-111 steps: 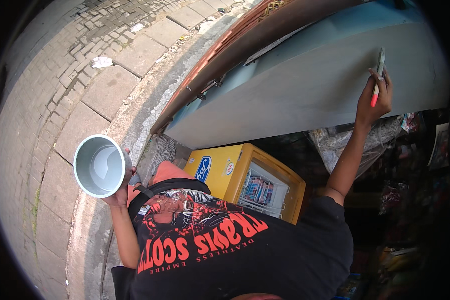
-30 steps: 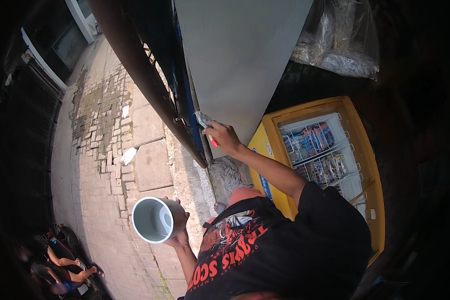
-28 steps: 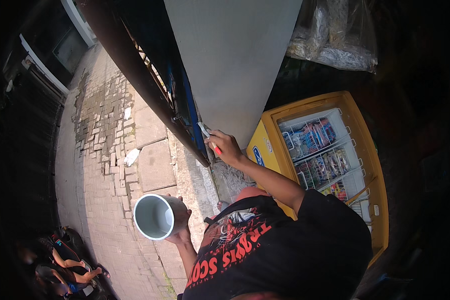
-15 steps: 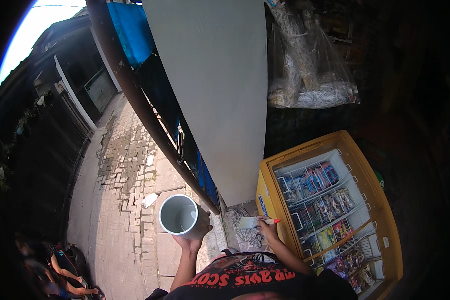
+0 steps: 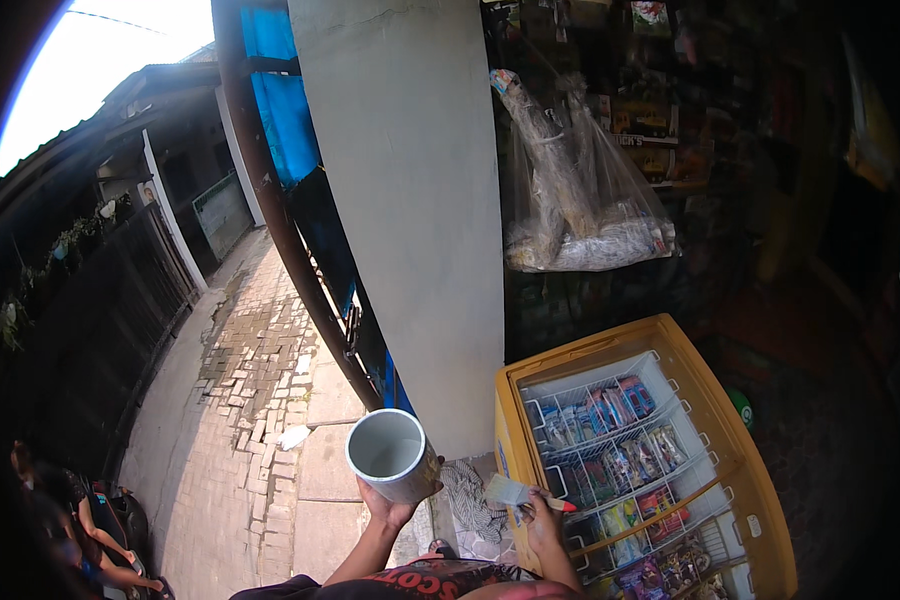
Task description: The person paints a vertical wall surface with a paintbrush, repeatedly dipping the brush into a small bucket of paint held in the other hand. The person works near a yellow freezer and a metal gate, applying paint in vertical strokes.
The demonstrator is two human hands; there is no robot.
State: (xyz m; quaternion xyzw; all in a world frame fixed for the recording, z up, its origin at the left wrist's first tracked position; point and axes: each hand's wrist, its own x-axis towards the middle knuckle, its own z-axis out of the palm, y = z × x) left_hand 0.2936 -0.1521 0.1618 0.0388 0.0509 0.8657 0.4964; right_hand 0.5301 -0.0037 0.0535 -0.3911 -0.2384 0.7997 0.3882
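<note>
My left hand (image 5: 388, 508) is wrapped round the lower side of a pale grey can (image 5: 368, 491), its round mouth tilted toward me. The inside of the can looks light, and how much it contains I cannot tell. In my right hand (image 5: 542, 527) is a flat paintbrush (image 5: 508, 490), held by its handle, which ends in a red tip. Its pale bristles point left, toward the can, with a gap between the two. Just ahead of both hands rises a light grey wall pillar (image 5: 410, 250).
A yellow-framed chest freezer (image 5: 660, 335) with wire baskets of packets stands close to my right arm. Plastic bags (image 5: 595, 245) hang above it. Left of the pillar are a dark metal frame (image 5: 290, 230) and a paved alley (image 5: 240, 400). A patterned cloth (image 5: 470, 500) lies below. People sit lower left.
The view has tilted upward, so the pillar, bags and freezer sit lower and further left. The can and paintbrush remain held, both a little lower in view.
</note>
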